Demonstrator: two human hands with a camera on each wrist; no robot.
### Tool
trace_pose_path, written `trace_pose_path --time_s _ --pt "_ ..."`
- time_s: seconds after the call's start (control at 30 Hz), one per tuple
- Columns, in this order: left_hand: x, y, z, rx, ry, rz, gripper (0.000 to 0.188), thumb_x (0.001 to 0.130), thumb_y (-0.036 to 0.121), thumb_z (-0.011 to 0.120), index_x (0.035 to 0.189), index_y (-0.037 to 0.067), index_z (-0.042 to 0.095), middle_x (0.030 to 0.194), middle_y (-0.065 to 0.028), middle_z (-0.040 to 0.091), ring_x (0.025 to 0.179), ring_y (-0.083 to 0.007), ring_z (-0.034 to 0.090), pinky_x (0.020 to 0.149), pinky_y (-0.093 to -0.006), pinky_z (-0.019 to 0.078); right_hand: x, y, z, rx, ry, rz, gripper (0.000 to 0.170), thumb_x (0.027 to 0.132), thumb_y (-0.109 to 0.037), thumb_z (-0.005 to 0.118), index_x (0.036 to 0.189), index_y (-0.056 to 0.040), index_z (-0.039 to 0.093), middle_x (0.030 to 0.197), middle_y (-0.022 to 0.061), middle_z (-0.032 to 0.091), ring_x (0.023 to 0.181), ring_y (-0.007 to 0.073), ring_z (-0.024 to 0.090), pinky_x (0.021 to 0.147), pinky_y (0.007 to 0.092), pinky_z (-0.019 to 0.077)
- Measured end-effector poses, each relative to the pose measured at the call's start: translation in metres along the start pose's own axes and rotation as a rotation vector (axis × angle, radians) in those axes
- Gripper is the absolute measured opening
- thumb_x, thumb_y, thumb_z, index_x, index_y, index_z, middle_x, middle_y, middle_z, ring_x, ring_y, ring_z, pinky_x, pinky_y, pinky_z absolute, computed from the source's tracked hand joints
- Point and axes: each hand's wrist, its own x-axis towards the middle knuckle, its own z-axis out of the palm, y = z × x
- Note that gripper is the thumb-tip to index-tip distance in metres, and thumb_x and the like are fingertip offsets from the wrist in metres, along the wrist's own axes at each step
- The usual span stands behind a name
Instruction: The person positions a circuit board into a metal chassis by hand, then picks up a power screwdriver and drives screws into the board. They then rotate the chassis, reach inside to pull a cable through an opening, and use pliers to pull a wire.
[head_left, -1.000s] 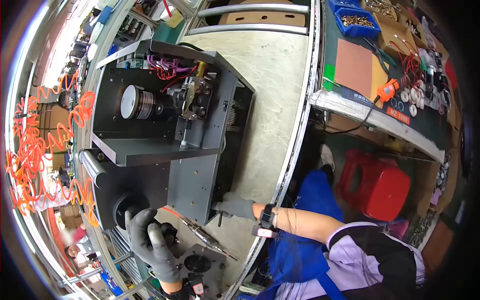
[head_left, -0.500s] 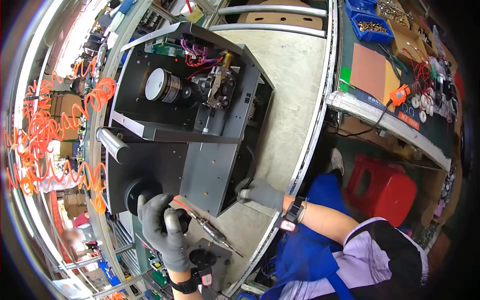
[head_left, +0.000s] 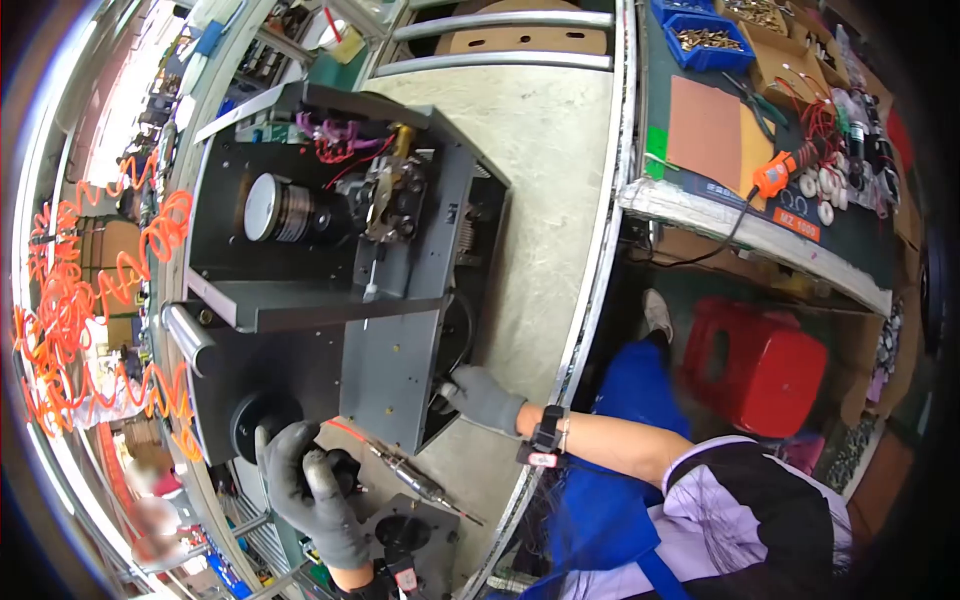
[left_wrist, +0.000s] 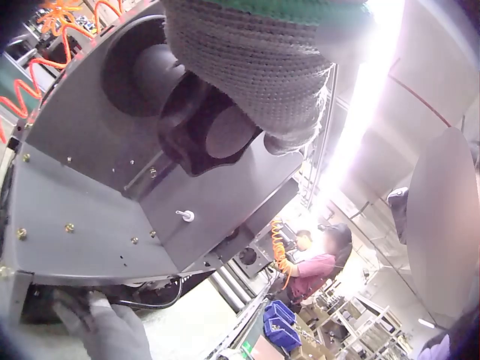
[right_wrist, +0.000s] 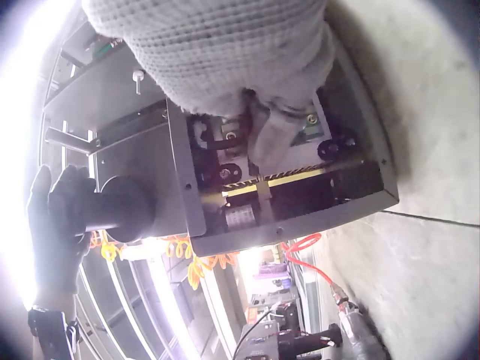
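My left hand (head_left: 310, 495) has curled fingers round a black knob (left_wrist: 206, 135) at the lower end of a dark metal housing (head_left: 390, 370). Beside the knob sits a black round disc (head_left: 262, 425). My right hand (head_left: 487, 400) reaches its fingertips into the housing's open side; in the right wrist view the glove (right_wrist: 225, 52) covers much of the opening, and what the fingers touch is hidden. Near them a black cable (left_wrist: 154, 304) loops at the opening. Inside the opening run a yellow-edged strip (right_wrist: 289, 180) and a green board (right_wrist: 309, 133).
A tool (head_left: 410, 475) with a red hose lies beside the housing's lower edge. The housing's upper part holds a cylindrical motor (head_left: 280, 208). Blue bins (head_left: 705, 42) and an orange-handled tool (head_left: 775, 175) are on the side bench, above a red stool (head_left: 755, 365).
My right hand has drawn slightly back and up along the housing's edge, and a loop of black cable now shows beside it. My left hand stays at the knob.
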Motion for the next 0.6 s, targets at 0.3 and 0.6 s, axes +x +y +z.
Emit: trace_pose_path --time_s 0.3,0.6 --pt "-0.002 0.000 0.002 -0.047 -0.008 -0.046 0.043 0.090 0.035 0.049 0.096 -0.006 0.062 0.090 -0.0138 0.063 0.097 -0.0297 0.056 0.113 -0.0520 0.0243 0.013 -0.022 -0.017 -0.030 -0.204 0.049 0.027 0.090 -0.023 0.055 0.087 0.0043 0.058 0.089 0.0272 0.060 0.086 0.0463 0.057 0.077 0.0508 0.0465" --pt "0.001 0.006 0.000 -0.006 -0.042 -0.026 0.046 0.091 0.039 0.049 0.098 -0.005 0.061 0.093 -0.0137 0.062 0.096 -0.0288 0.056 0.113 -0.0523 0.0235 0.019 -0.020 -0.014 -0.138 -0.207 -0.030 0.026 0.088 -0.022 0.055 0.089 0.0042 0.059 0.090 0.0269 0.061 0.087 0.0455 0.058 0.078 0.0499 0.0473"
